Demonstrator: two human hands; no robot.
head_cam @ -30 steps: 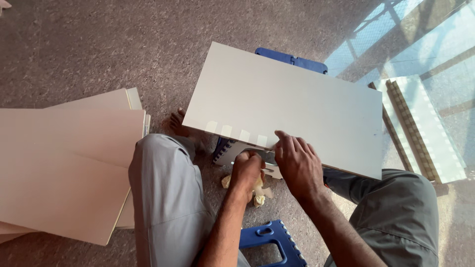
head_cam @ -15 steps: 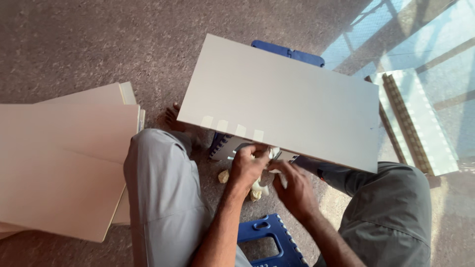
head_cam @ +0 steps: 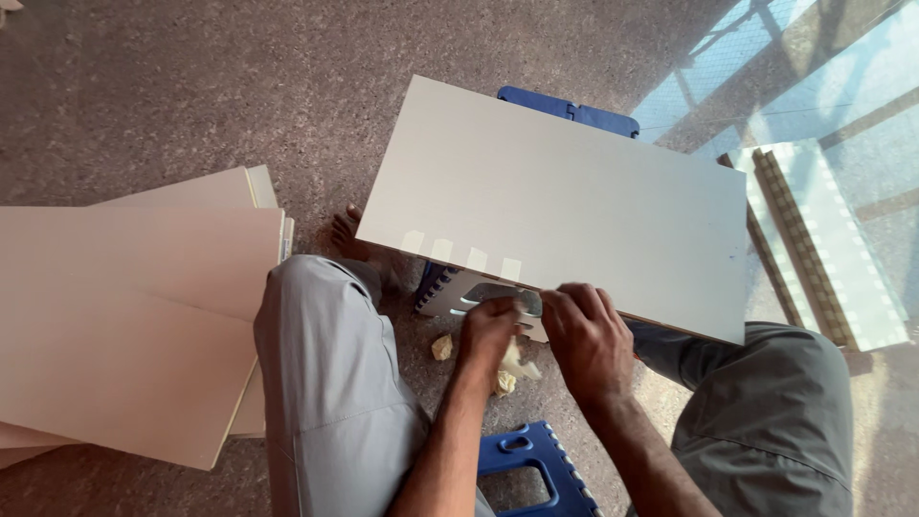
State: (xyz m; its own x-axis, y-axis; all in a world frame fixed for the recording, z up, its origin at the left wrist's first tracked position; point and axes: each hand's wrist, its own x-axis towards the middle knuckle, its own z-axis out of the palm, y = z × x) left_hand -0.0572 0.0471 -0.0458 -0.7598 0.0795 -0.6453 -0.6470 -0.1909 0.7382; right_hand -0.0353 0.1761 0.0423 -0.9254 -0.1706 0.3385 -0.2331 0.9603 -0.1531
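A large white rectangular panel (head_cam: 565, 201) lies flat across a blue folding stool (head_cam: 571, 107), in front of my knees. Small pale tape pieces (head_cam: 459, 254) sit along its near edge. My left hand (head_cam: 488, 330) and my right hand (head_cam: 586, 337) meet just under that near edge, both pinching a strip of pale tape (head_cam: 517, 308) that runs off the panel's edge. More crumpled pale tape hangs below the left hand. My fingers hide how the strip is attached.
A stack of beige panels (head_cam: 134, 316) lies on the speckled floor to the left. Crumpled yellowish scraps (head_cam: 442, 347) lie between my legs. A second blue stool (head_cam: 531, 469) is under me. A bare foot (head_cam: 349, 235) shows beside the panel. Sunlit floor and a patterned strip (head_cam: 814, 249) are at the right.
My right hand left the panel's near edge, dropped below it, and now meets the left hand at the edge again. The panel has stayed in place.
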